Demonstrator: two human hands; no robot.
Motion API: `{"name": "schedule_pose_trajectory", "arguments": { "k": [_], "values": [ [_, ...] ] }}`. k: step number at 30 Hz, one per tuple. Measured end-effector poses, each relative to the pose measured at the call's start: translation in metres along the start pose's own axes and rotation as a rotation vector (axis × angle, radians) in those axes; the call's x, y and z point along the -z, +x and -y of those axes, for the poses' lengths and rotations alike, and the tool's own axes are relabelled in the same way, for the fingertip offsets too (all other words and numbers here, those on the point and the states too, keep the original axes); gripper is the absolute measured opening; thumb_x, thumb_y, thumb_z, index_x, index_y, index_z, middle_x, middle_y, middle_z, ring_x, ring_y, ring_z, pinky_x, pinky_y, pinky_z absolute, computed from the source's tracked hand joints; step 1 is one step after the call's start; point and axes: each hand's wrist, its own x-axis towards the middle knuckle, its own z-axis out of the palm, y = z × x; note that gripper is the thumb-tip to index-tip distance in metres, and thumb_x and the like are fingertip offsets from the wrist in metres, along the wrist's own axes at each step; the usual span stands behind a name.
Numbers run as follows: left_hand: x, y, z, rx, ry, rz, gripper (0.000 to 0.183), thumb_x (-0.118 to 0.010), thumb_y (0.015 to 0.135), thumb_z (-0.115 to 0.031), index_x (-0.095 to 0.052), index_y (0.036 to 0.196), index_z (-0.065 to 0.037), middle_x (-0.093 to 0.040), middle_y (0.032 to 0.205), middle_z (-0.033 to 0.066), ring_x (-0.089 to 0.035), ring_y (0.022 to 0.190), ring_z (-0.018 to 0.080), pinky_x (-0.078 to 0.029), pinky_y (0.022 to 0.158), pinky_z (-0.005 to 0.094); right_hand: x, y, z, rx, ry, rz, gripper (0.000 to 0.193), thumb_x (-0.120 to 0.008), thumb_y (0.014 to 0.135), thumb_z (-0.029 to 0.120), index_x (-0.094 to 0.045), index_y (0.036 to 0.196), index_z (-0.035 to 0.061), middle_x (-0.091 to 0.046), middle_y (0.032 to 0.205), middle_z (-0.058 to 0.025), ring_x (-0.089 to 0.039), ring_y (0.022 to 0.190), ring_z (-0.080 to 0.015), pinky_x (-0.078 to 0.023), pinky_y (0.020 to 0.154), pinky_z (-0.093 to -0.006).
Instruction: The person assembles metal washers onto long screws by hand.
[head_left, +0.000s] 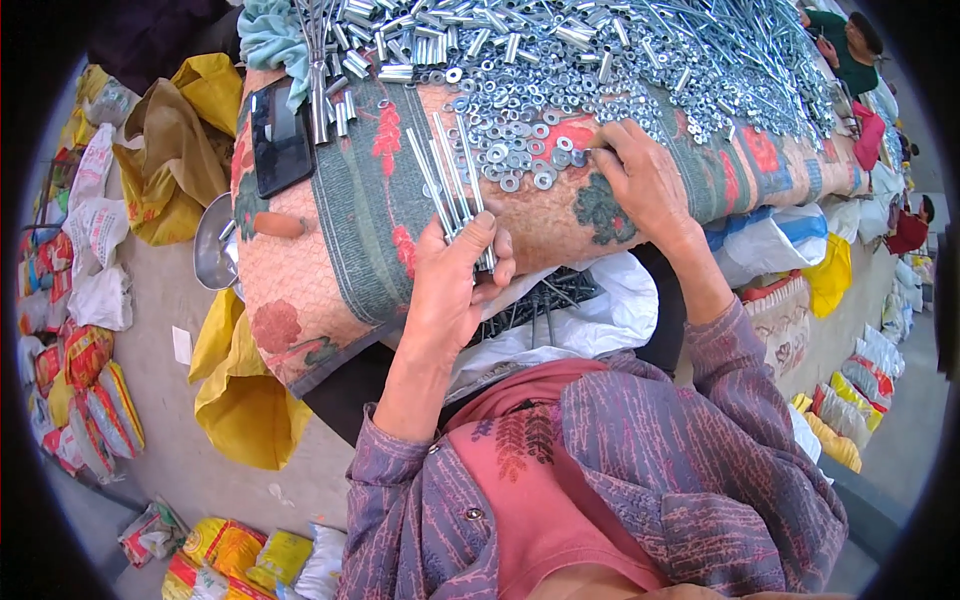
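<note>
My left hand (455,270) grips a bunch of long thin metal rods (445,180) that fan upward over the table's front edge. My right hand (640,175) rests on the floral cloth (350,230) covering the table, its fingertips in a heap of small silver washers (520,150). Beyond the washers lie several short metal sleeves (420,45) and a big pile of long bolts (720,50). In my lap sits a white bag (600,310) holding dark rods (540,305).
A black phone (278,135) and an orange-handled tool (275,225) lie on the cloth at left. A metal bowl (210,245) and yellow bags (240,400) sit beside the table. Filled sacks line the floor on both sides. Another person (845,45) works at the far right.
</note>
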Motion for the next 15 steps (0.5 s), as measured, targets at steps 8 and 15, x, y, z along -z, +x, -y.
{"name": "schedule_pose_trajectory", "arguments": {
  "k": [8,15],
  "values": [
    [-0.01,-0.003,0.025,0.051,0.122,0.078,0.019,-0.061,0.085,-0.017,-0.053,0.099,-0.006,-0.055,0.068,0.004,-0.049,0.049,0.0098,-0.03,0.037,0.0188,-0.007,0.004,-0.006,0.066,-0.206,-0.265,0.008,-0.056,0.079,0.008,-0.055,0.086,0.0049,-0.056,0.083,-0.0124,-0.054,0.082,-0.032,-0.042,0.071,-0.0414],
    [-0.007,-0.007,0.02,0.03,0.133,0.043,0.018,-0.058,0.086,-0.016,-0.052,0.099,-0.005,-0.057,0.069,0.0033,-0.049,0.047,0.0086,-0.029,0.036,0.019,-0.006,-0.01,-0.001,0.103,0.203,-0.142,0.009,-0.057,0.078,0.008,-0.056,0.086,0.0041,-0.058,0.082,-0.0117,-0.056,0.08,-0.0281,-0.044,0.071,-0.0369]
  ]
}}
